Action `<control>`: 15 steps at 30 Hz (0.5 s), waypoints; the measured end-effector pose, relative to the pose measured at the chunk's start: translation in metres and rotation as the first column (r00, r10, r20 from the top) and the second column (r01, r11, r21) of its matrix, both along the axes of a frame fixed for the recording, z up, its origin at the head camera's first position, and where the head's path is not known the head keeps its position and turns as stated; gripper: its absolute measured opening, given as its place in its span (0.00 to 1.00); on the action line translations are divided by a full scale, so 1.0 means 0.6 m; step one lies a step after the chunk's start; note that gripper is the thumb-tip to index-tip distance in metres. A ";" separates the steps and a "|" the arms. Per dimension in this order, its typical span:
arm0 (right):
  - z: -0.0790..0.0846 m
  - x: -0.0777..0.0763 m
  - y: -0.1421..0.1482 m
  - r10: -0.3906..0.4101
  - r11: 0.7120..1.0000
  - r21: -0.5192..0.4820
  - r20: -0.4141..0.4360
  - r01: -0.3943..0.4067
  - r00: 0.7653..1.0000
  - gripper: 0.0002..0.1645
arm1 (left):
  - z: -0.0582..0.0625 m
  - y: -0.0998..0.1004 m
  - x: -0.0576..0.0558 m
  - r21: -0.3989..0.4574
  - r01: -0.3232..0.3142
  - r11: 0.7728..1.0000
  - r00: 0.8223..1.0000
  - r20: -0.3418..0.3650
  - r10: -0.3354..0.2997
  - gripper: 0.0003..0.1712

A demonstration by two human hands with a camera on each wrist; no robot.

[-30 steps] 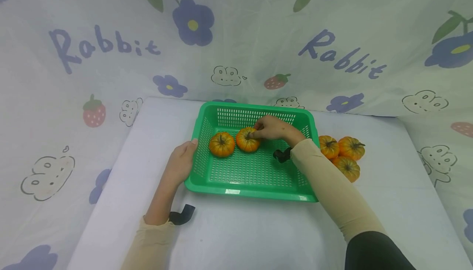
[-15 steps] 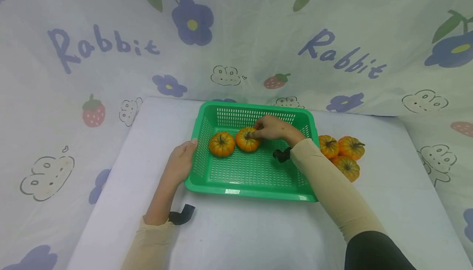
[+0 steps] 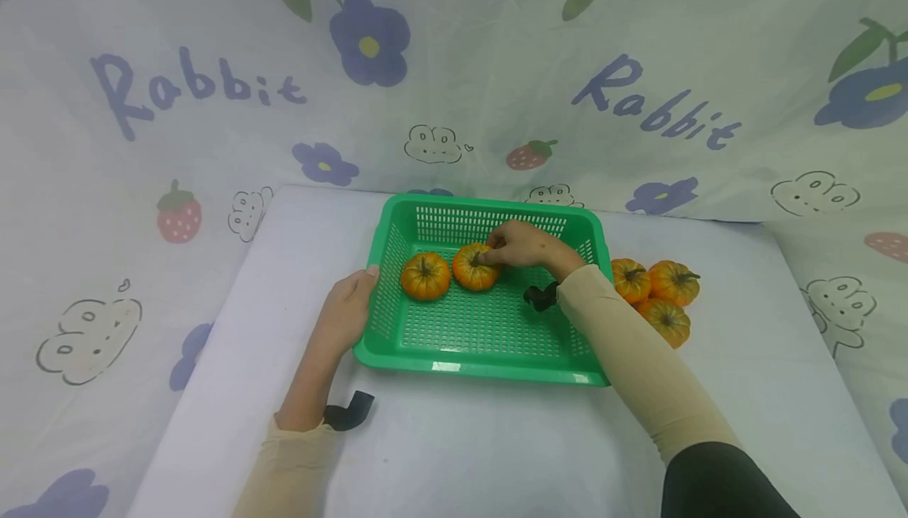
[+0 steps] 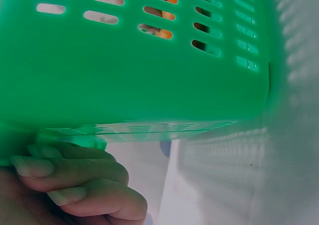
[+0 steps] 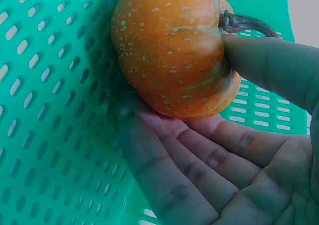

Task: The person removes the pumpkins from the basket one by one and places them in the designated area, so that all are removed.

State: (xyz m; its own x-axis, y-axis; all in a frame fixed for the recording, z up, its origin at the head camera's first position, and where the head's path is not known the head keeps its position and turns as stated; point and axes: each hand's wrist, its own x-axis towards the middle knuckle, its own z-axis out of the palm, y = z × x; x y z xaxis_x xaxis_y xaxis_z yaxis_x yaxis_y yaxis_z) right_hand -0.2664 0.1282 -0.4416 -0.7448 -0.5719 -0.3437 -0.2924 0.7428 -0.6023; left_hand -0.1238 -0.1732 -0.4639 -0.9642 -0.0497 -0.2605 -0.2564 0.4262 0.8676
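Observation:
A green plastic basket (image 3: 489, 367) with slotted walls stands on the white table. At its left side my left hand (image 3: 345, 314) grips the rim, thumb on top; the left wrist view shows its fingers (image 4: 94, 185) curled by the rim. Inside the basket, my right hand (image 3: 523, 246) holds a small orange pumpkin (image 3: 474, 269). In the right wrist view the thumb presses the pumpkin (image 5: 172, 50) near its stem, with the other fingers along its far side. Another orange pumpkin (image 3: 426, 277) sits just left of it in the basket.
Right of the basket, three more pumpkins (image 3: 664, 321) lie clustered on the table (image 3: 454, 455), partly behind the right sleeve (image 3: 638, 360). A patterned cloth (image 3: 468, 68) hangs behind the table. Black straps (image 3: 350, 411) show at both wrists.

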 end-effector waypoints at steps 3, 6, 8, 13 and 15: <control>0.000 -0.001 0.000 -0.001 1.000 0.001 0.000 0.001 1.000 0.19 | 0.001 0.000 0.000 -0.001 0.000 1.000 1.000 -0.001 0.000 0.39; 0.000 -0.002 0.001 -0.006 1.000 0.003 0.004 0.006 1.000 0.20 | 0.002 0.000 -0.001 -0.002 0.001 1.000 1.000 0.003 -0.001 0.40; 0.002 -0.001 0.001 -0.007 1.000 0.004 0.003 0.007 1.000 0.21 | 0.002 0.000 -0.001 -0.006 0.000 1.000 1.000 0.003 0.000 0.40; 0.007 0.001 0.000 -0.007 1.000 -0.003 0.013 0.007 1.000 0.22 | 0.002 0.000 -0.001 -0.015 -0.003 1.000 1.000 0.003 0.003 0.40; 0.009 0.001 0.001 -0.009 1.000 -0.008 0.022 0.010 1.000 0.23 | 0.003 0.000 0.000 -0.020 -0.004 1.000 1.000 0.004 0.004 0.40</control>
State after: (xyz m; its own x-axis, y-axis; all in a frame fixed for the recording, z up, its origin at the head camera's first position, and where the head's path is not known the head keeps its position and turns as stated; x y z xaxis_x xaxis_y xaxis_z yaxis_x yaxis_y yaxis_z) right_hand -0.2659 0.1288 -0.4359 -0.7424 -0.5679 -0.3555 -0.2717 0.7403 -0.6150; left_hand -0.1240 -0.1731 -0.4624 -0.9630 -0.0585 -0.2632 -0.2613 0.4427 0.8578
